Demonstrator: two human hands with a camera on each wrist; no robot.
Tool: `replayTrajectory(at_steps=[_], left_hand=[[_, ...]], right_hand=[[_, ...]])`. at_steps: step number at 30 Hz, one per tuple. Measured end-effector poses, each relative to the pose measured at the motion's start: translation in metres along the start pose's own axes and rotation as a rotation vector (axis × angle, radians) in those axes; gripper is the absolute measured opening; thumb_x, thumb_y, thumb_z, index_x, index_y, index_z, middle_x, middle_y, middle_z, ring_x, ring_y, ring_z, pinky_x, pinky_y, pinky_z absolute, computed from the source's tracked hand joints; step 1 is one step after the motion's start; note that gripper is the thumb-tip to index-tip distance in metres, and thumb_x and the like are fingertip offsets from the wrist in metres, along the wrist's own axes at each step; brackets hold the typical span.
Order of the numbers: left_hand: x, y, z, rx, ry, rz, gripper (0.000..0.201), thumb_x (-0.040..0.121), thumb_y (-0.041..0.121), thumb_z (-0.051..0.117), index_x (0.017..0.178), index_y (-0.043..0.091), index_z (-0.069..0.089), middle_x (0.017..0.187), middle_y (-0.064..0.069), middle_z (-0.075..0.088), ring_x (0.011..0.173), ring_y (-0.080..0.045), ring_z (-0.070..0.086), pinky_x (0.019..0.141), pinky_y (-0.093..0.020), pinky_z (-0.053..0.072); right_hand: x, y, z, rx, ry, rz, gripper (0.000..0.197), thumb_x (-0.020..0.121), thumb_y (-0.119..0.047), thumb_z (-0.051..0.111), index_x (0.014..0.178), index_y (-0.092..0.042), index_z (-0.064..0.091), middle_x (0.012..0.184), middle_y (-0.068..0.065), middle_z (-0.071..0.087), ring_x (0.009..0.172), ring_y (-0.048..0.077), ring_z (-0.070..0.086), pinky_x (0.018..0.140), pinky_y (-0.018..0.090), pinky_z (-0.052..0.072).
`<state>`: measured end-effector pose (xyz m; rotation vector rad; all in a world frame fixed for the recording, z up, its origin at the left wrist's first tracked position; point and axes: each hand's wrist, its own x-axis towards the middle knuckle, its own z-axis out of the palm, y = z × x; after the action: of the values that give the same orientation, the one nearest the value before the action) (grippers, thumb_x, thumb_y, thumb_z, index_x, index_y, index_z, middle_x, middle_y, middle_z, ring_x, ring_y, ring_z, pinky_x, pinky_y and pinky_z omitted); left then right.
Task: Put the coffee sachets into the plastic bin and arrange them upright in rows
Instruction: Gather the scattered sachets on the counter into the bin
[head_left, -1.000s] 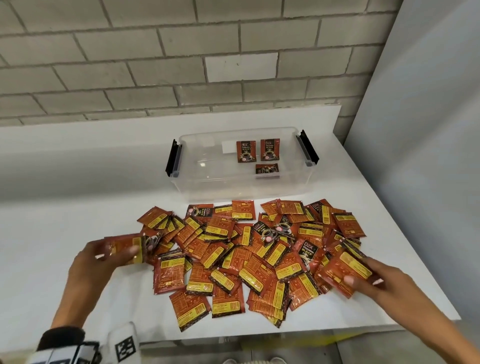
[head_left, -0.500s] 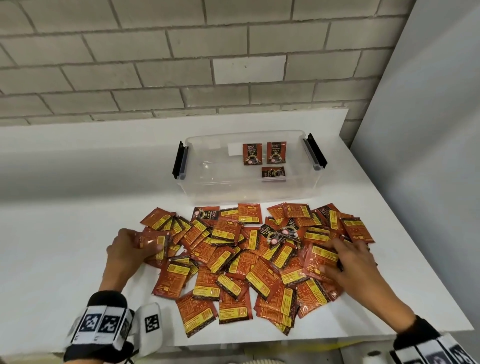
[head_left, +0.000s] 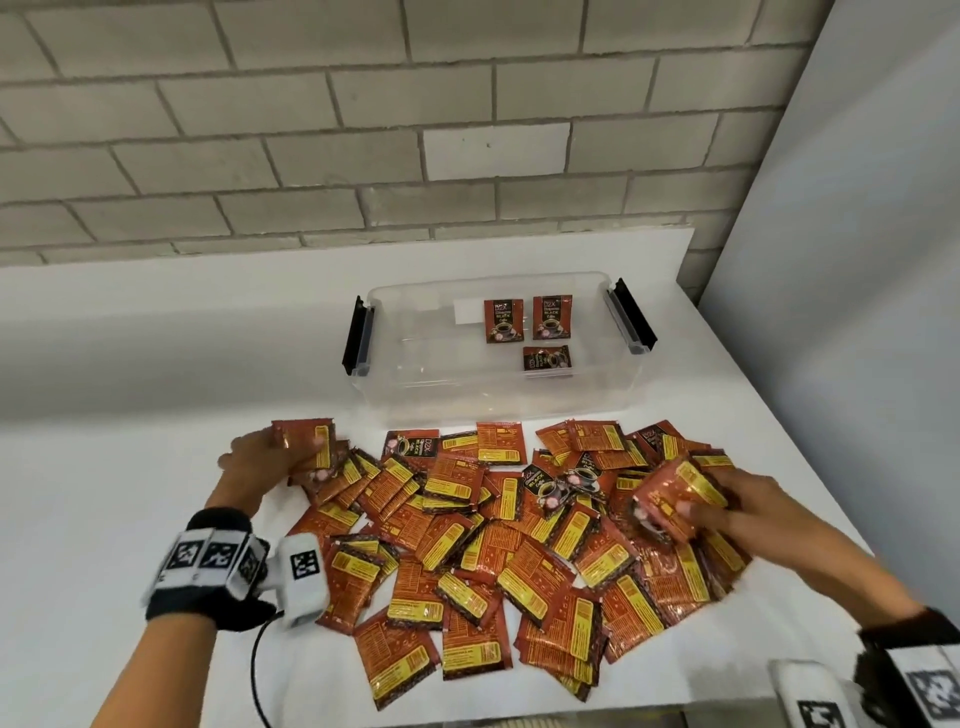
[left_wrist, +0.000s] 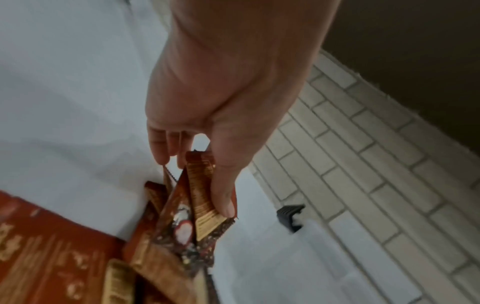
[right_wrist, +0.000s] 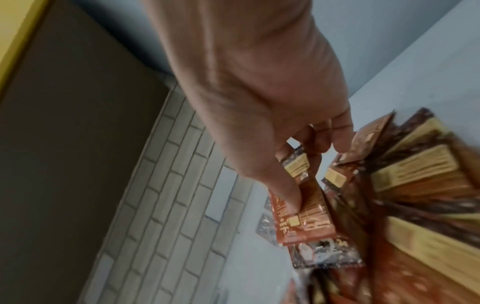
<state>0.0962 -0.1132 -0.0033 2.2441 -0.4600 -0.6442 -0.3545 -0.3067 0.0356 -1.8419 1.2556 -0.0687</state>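
Observation:
A heap of red and yellow coffee sachets (head_left: 498, 535) covers the near half of the white table. Behind it stands the clear plastic bin (head_left: 395, 364) with black clips; two sachets (head_left: 503, 320) lean upright against its far wall and one (head_left: 545, 357) lies on its floor. My left hand (head_left: 283, 457) grips a small stack of sachets (head_left: 306, 447) at the heap's far left corner; in the left wrist view the thumb (left_wrist: 223, 193) presses on those sachets (left_wrist: 202, 197). My right hand (head_left: 722, 504) holds a sachet stack (head_left: 675, 499) over the heap's right side, thumb (right_wrist: 288, 193) on top of the stack (right_wrist: 309, 216).
A grey brick wall (head_left: 363, 130) rises behind the table, and a pale panel (head_left: 857, 260) closes off the right side. The table's front edge (head_left: 571, 714) runs just below the heap. Bare white tabletop (head_left: 130, 415) lies left of the sachets.
Both hands have moved forward and inward along the heap, each still carrying sachets. The left hand went toward the bin's left side; the right one rose over the heap's right part.

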Motion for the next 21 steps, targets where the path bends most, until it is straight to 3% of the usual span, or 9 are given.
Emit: replayTrajectory(at_steps=[2,4,6,9,10,12,14,18,21], left_hand=[[0.009,-0.001,0.009,0.185,0.056,-0.016,0.051,0.077,0.050,0.074,0.111,0.012,0.066,0.122,-0.022,0.055,0.123,-0.040,0.038,0.105,-0.045,0.032],[0.014,0.000,0.016,0.200,0.063,0.001,0.046,0.081,0.042,0.073,0.112,0.009,0.066,0.123,-0.023,0.052,0.125,-0.039,0.033,0.105,-0.045,0.031],[0.016,0.001,0.017,0.184,0.053,0.017,0.044,0.081,0.040,0.074,0.111,0.007,0.066,0.118,-0.022,0.059,0.121,-0.040,0.039,0.105,-0.044,0.032],[0.018,0.001,0.016,0.199,0.057,0.059,0.040,0.079,0.040,0.076,0.103,0.010,0.067,0.105,-0.018,0.068,0.108,-0.038,0.055,0.102,-0.046,0.038],[0.017,0.002,0.016,0.176,0.070,0.075,0.039,0.078,0.039,0.077,0.101,0.010,0.066,0.102,-0.018,0.069,0.101,-0.037,0.059,0.097,-0.046,0.044],[0.013,0.007,0.015,0.088,0.088,0.120,0.035,0.079,0.028,0.078,0.102,0.005,0.064,0.095,-0.016,0.068,0.084,-0.030,0.063,0.071,-0.030,0.056],[0.006,0.012,0.013,0.011,0.097,0.170,0.029,0.082,0.019,0.075,0.104,0.004,0.061,0.093,-0.013,0.066,0.074,-0.023,0.060,0.052,-0.020,0.050],[-0.006,0.018,-0.002,-0.154,0.075,0.213,0.030,0.084,0.023,0.072,0.109,0.012,0.058,0.100,-0.008,0.067,0.091,-0.025,0.064,0.076,-0.033,0.050],[-0.019,0.019,-0.009,-0.212,-0.104,0.195,0.028,0.085,0.023,0.069,0.109,0.013,0.059,0.097,-0.006,0.070,0.086,-0.020,0.067,0.068,-0.027,0.048]], right_hand=[[0.001,-0.012,-0.007,0.081,-0.067,0.010,0.023,0.084,-0.038,0.065,0.105,-0.027,0.061,0.095,-0.006,0.072,0.081,0.012,0.071,0.071,0.024,0.053],[0.008,-0.024,-0.009,0.074,-0.071,0.002,0.015,0.089,-0.034,0.062,0.102,-0.027,0.059,0.094,-0.005,0.071,0.077,0.011,0.072,0.067,0.021,0.052],[0.019,-0.035,-0.005,0.018,-0.031,-0.003,0.016,0.091,-0.035,0.061,0.101,-0.025,0.057,0.098,-0.002,0.069,0.084,0.015,0.069,0.071,0.025,0.053],[0.048,-0.042,0.006,-0.138,0.029,0.005,0.029,0.089,-0.046,0.059,0.104,-0.021,0.053,0.103,0.002,0.064,0.096,0.022,0.062,0.087,0.041,0.051],[0.058,-0.043,0.011,-0.171,0.046,0.013,0.031,0.088,-0.049,0.058,0.102,-0.022,0.051,0.105,0.002,0.062,0.101,0.024,0.059,0.090,0.043,0.049],[0.072,-0.047,0.018,-0.236,0.071,0.018,0.031,0.088,-0.049,0.058,0.101,-0.023,0.047,0.106,0.002,0.056,0.113,0.026,0.049,0.090,0.039,0.043],[0.080,-0.050,0.025,-0.263,0.076,0.035,0.032,0.089,-0.044,0.061,0.107,-0.022,0.047,0.106,0.003,0.052,0.118,0.025,0.040,0.086,0.037,0.039],[0.095,-0.044,0.032,-0.208,0.081,0.052,0.037,0.082,-0.046,0.069,0.104,-0.029,0.046,0.115,0.009,0.058,0.110,0.028,0.052,0.092,0.044,0.047],[0.101,-0.042,0.032,-0.221,0.092,0.063,0.038,0.080,-0.042,0.071,0.104,-0.030,0.045,0.116,0.010,0.058,0.111,0.028,0.052,0.093,0.045,0.047]])
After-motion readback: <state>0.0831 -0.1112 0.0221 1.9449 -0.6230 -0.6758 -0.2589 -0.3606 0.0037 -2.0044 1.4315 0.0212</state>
